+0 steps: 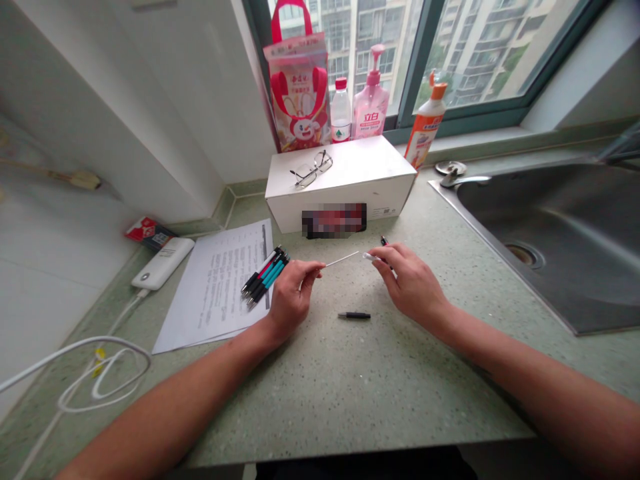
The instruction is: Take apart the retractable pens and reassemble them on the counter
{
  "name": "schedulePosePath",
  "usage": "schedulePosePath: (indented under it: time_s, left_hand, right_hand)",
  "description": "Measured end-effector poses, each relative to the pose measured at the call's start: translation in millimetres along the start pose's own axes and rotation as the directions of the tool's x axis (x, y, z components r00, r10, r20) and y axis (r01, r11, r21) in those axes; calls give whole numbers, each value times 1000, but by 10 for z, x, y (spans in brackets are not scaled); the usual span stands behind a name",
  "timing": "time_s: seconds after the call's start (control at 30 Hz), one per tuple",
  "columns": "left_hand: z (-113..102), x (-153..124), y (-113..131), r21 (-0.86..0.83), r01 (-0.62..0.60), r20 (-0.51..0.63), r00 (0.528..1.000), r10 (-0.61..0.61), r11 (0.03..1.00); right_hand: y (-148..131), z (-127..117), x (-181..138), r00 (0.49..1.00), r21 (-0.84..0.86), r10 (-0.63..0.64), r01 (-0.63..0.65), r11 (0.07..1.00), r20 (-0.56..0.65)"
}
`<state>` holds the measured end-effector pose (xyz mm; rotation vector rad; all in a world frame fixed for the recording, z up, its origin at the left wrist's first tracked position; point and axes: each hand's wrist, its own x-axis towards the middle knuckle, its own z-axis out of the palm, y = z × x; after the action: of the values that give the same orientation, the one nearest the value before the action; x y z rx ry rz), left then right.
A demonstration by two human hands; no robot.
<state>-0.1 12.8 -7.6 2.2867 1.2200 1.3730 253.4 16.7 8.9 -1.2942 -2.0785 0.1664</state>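
My left hand (295, 290) pinches a thin pale pen refill (342, 259), which points right. Across a small gap, my right hand (407, 273) grips a white pen barrel (369, 256) between thumb and fingers. The refill's free end is just left of the barrel, apart from it. Below the two hands, a black pen front section (355, 315) with a pointed tip lies on the counter. Behind my right fingers a small dark and red pen-like piece (383, 240) shows, partly hidden. Several pens (265, 277), black, teal and white, lie bunched beside my left hand on printed sheets (210, 293).
A white box (345, 167) with glasses (313, 170) on top stands at the back. Bottles (371, 107) and a bag (300, 93) are behind it. The sink (550, 227) lies right. A power bank (164, 262) and white cable (107, 347) lie left.
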Motion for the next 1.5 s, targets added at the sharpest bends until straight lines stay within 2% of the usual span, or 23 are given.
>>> schedulePosePath:
  time_s: [0.17, 0.3, 0.4, 0.5, 0.63, 0.73, 0.8, 0.9, 0.93, 1.0, 1.07, 1.13, 1.2, 1.23, 1.33, 1.5]
  left_hand:
    - [7, 10, 17, 0, -22, 50, 998, 22, 1000]
    - [-8, 22, 46, 46, -49, 72, 996, 45, 998]
    - [-2, 10, 58, 58, -80, 87, 993, 74, 995]
    - [32, -25, 62, -27, -46, 84, 995, 48, 999]
    - [62, -49, 74, -163, 63, 103, 994, -47, 985]
    - [46, -30, 99, -103, 16, 156, 988, 0, 995]
    - [37, -17, 122, -44, -112, 271, 955, 120, 993]
    - [50, -16, 149, -2, -309, 465, 842, 275, 951]
    - [60, -20, 152, 10, -340, 501, 815, 290, 940]
    - [80, -30, 149, 33, -350, 518, 807, 284, 936]
    - [85, -38, 139, 24, -304, 469, 845, 258, 952]
    - [72, -43, 125, 3, -202, 348, 918, 188, 979]
    - [46, -48, 111, -16, -54, 188, 981, 56, 998]
    - [33, -49, 103, -26, 23, 112, 994, -20, 999]
    - [5, -52, 83, -58, 167, -27, 985, -169, 984]
    - [9, -47, 71, -65, 178, -82, 980, -183, 982]
  right_hand:
    - [-21, -1, -2, 1000, -8, -14, 14, 1000, 23]
    - [-42, 0, 5, 995, -46, -79, 82, 996, 54]
    - [-51, 19, -6, 979, -52, -160, 167, 984, 127]
    - [-58, 46, -36, 956, -38, -203, 215, 976, 210]
    - [-73, 46, -57, 965, -35, -122, 134, 990, 232]
    - [-86, 22, -50, 981, 27, -83, 80, 996, 178]
    - [-92, 10, -46, 987, 82, -78, 67, 994, 139]
    - [-97, 5, -50, 991, 139, -95, 81, 987, 94]
    - [-97, 6, -52, 991, 145, -105, 92, 985, 84]
    - [-96, 6, -55, 990, 143, -118, 106, 984, 77]
    - [-89, 3, -54, 989, 126, -120, 109, 986, 89]
    - [-75, 2, -52, 988, 100, -119, 109, 989, 102]
    - [-58, 4, -51, 988, 73, -120, 113, 991, 102]
    - [-50, 7, -52, 988, 61, -121, 115, 991, 100]
    - [-34, 17, -56, 986, 25, -127, 125, 992, 111]
    - [-46, 18, -56, 982, -31, -126, 131, 991, 143]
